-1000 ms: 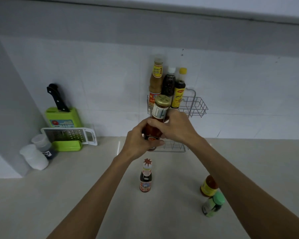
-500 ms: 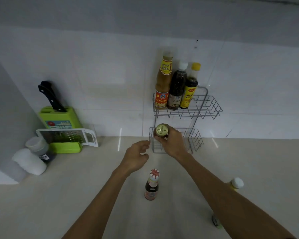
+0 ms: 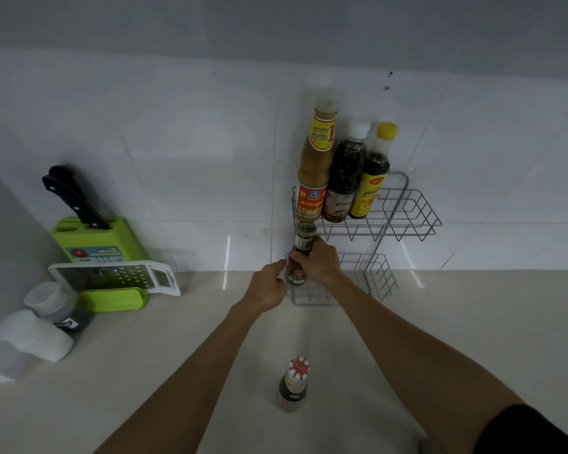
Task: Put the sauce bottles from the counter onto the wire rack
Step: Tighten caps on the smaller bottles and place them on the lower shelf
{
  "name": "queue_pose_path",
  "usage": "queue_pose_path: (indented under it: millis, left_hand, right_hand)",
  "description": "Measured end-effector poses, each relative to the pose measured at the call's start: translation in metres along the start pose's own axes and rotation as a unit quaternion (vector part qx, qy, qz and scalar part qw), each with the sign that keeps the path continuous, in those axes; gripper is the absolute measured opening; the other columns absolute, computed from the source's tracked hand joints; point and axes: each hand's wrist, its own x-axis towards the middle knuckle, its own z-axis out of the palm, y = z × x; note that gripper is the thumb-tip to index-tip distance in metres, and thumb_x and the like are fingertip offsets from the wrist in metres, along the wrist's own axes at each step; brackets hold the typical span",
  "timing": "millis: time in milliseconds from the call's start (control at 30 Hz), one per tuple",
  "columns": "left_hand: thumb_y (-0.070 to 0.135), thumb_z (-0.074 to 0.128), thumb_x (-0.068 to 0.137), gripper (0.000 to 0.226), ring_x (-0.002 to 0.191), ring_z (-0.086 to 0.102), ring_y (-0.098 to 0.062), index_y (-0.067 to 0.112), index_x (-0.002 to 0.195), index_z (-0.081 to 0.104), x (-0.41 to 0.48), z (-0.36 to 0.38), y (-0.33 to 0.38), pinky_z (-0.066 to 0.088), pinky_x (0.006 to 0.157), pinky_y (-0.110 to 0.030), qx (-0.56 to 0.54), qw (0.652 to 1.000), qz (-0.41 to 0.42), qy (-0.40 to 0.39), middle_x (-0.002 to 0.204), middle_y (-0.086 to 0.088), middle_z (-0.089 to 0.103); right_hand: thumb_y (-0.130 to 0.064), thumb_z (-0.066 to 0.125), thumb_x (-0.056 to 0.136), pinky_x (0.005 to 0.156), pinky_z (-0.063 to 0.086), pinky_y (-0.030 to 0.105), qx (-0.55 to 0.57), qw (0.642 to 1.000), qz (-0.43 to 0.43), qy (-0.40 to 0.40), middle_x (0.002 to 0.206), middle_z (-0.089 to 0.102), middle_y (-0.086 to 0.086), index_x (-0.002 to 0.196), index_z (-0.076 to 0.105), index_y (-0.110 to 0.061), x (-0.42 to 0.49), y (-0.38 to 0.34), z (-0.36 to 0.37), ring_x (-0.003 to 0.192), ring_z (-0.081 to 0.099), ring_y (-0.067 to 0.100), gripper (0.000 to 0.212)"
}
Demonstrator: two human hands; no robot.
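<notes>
You see a grey wire rack [image 3: 404,208] holding a tan bottle [image 3: 315,165] with a red-and-yellow label, a dark bottle [image 3: 345,172] capped white, and a dark yellow-capped bottle [image 3: 373,178]. Near the beige counter's [image 3: 177,355] front edge stands a dark bottle with a red-and-white starburst cap [image 3: 293,385]. The knife block [image 3: 95,237] is lime green.

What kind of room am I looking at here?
Most likely a home kitchen: a two-tier wire rack of sauce bottles against a white tiled wall, a green knife block, and a white flat grater.
</notes>
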Motion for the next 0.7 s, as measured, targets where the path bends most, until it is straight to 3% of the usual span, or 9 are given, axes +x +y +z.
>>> queue_pose_path:
  millis: [133,233,367,467,533,600,700]
  left_hand:
    - [-0.005,0.035,0.093,0.060,0.129,0.051,-0.031,0.016,0.148,0.036,0.020,0.002,0.009,0.040,0.101,-0.026,0.024,1.000,0.006,-0.020,0.148,-0.015,0.047]
    - [-0.004,0.036,0.092,0.060,0.126,0.054,-0.032,0.018,0.148,0.037,0.028,0.004,0.008,0.043,0.099,-0.029,0.033,0.999,0.004,-0.024,0.146,-0.015,0.049]
    - [-0.004,0.035,0.095,0.058,0.134,0.046,-0.030,0.015,0.150,0.031,0.024,0.006,0.009,0.036,0.105,-0.027,0.029,0.999,0.004,-0.023,0.151,-0.014,0.043]
    - [-0.004,0.035,0.095,0.058,0.139,0.040,-0.026,0.012,0.151,0.029,0.013,0.004,0.004,0.030,0.105,-0.020,0.012,1.000,0.007,-0.022,0.154,-0.011,0.038]
    - [-0.005,0.034,0.094,0.059,0.144,0.034,-0.021,0.012,0.151,0.029,0.002,0.000,-0.004,0.022,0.105,-0.015,0.005,1.000,0.008,-0.019,0.157,-0.007,0.033]
    - [-0.005,0.035,0.093,0.060,0.145,0.032,-0.018,0.013,0.151,0.031,-0.012,-0.001,-0.011,0.019,0.108,-0.016,-0.005,1.000,0.005,-0.015,0.157,-0.004,0.033]
    - [-0.005,0.037,0.092,0.062,0.144,0.034,-0.017,0.015,0.150,0.034,-0.038,0.001,-0.019,0.021,0.112,-0.021,-0.017,1.000,0.009,-0.011,0.156,-0.001,0.036]
  right_hand:
    - [-0.038,0.067,0.087,0.080,0.054,0.032,-0.029,0.999,0.009,-0.038,0.109,0.070,0.011,0.118,0.059,-0.007,0.018,0.001,0.003,0.098,0.067,0.027,0.045]
    - [-0.036,0.065,0.090,0.084,0.055,0.036,-0.038,0.998,0.005,-0.049,0.109,0.069,0.013,0.117,0.058,-0.006,0.025,0.004,0.006,0.099,0.067,0.027,0.042]
    - [-0.035,0.065,0.090,0.086,0.054,0.035,-0.037,0.998,0.003,-0.052,0.113,0.068,0.014,0.118,0.059,-0.004,0.024,0.007,0.008,0.103,0.066,0.027,0.042]
    - [-0.024,0.065,0.090,0.089,0.051,0.036,-0.038,0.997,0.011,-0.063,0.125,0.061,0.018,0.132,0.044,0.000,0.016,0.007,0.003,0.114,0.061,0.033,0.052]
    - [-0.014,0.059,0.092,0.081,0.049,0.034,-0.061,0.995,0.022,-0.074,0.126,0.058,0.023,0.132,0.038,0.003,0.006,0.008,-0.002,0.114,0.059,0.037,0.049]
    - [-0.011,0.055,0.092,0.076,0.046,0.034,-0.080,0.992,0.025,-0.090,0.124,0.057,0.025,0.130,0.039,0.003,-0.012,0.007,-0.008,0.112,0.059,0.038,0.044]
    - [-0.012,0.053,0.093,0.085,0.047,0.035,-0.096,0.990,-0.010,-0.108,0.126,0.057,0.022,0.132,0.042,0.000,-0.049,0.003,-0.022,0.114,0.057,0.035,0.042]
